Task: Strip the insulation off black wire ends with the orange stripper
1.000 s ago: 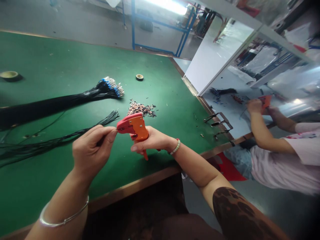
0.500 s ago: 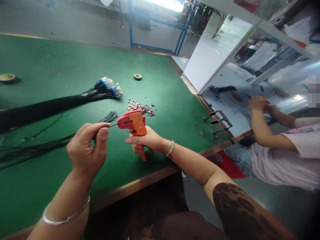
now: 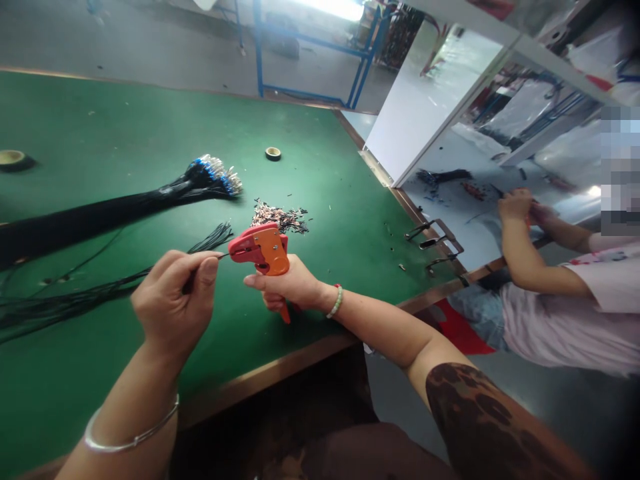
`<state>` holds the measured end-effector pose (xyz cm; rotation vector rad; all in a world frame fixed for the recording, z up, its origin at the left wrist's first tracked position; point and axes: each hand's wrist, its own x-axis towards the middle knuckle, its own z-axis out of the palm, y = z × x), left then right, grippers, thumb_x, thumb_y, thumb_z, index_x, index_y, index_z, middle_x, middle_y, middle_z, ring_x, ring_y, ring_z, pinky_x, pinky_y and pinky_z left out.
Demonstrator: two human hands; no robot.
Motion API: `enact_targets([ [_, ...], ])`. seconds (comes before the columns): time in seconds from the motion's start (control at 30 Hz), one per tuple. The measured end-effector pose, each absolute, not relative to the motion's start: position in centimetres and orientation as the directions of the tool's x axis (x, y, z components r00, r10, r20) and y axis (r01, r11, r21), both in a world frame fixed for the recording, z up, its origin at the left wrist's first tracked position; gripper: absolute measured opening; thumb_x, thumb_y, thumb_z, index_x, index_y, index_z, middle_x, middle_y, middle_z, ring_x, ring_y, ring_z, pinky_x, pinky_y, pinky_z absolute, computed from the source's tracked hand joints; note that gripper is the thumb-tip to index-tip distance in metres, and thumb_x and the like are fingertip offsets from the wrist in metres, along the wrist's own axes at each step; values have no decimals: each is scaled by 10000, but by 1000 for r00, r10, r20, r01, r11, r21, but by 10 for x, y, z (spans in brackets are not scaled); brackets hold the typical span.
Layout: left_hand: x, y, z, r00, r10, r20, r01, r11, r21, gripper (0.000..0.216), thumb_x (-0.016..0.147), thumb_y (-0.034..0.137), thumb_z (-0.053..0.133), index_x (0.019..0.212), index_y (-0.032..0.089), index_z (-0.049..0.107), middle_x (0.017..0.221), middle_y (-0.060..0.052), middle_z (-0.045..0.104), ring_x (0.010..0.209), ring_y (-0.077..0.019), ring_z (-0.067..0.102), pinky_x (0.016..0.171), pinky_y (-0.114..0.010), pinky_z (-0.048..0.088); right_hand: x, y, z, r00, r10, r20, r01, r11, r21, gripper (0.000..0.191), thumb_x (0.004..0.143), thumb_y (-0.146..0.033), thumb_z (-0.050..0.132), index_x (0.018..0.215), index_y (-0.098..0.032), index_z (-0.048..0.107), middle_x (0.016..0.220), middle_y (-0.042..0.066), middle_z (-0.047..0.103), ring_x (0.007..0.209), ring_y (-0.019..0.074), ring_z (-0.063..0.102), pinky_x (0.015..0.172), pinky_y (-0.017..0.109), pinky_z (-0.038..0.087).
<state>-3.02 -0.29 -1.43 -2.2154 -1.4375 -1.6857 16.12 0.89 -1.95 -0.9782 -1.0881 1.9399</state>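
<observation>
My right hand (image 3: 290, 287) is closed round the handles of a red and orange wire stripper (image 3: 261, 249), held above the green table (image 3: 125, 133). My left hand (image 3: 173, 303) pinches a thin black wire (image 3: 223, 255) whose tip sits at the tool's red jaw. More loose black wires (image 3: 100, 287) trail left across the table from my left hand. Just behind the tool lies a small heap of cut wire scraps (image 3: 280, 218).
A thick black wire bundle with blue and silver terminals (image 3: 215, 175) lies at the left. Two tape rolls (image 3: 273, 153) (image 3: 13, 160) sit farther back. Metal clips (image 3: 433, 240) stand at the table's right edge. Another person (image 3: 565, 300) works at the adjoining white bench.
My left hand drew back a little from the tool, then came close again with the wire tip at the jaw. Both hands shifted slightly left and up.
</observation>
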Motion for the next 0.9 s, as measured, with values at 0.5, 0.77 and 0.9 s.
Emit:
enact_targets([
  [0.5,-35,1,-22,-35,646,762,656,-561,505,82,965,191,688,920,171,754,754,26,644,644,-66,547,637,-192,419,190,23,-10,-738,670,-80,-167,-296,-940,602,909,-740,642,965,-141,631,839,45,645,763,167,663,685,319,595],
  [0.77,-36,2,-22,-41,623,781,695,-544,470,61,959,204,699,918,183,740,791,13,697,682,-86,601,679,-208,459,213,40,-4,-540,830,141,-37,144,-989,311,963,-416,678,1134,-172,589,982,53,590,923,192,594,871,370,536],
  [0.9,-36,3,-20,-43,613,789,716,-532,452,67,964,213,685,931,180,733,804,4,696,682,-92,600,681,-214,463,209,43,-8,-582,802,134,197,299,-934,426,907,-407,732,1224,-156,600,1034,58,596,943,195,559,882,364,493],
])
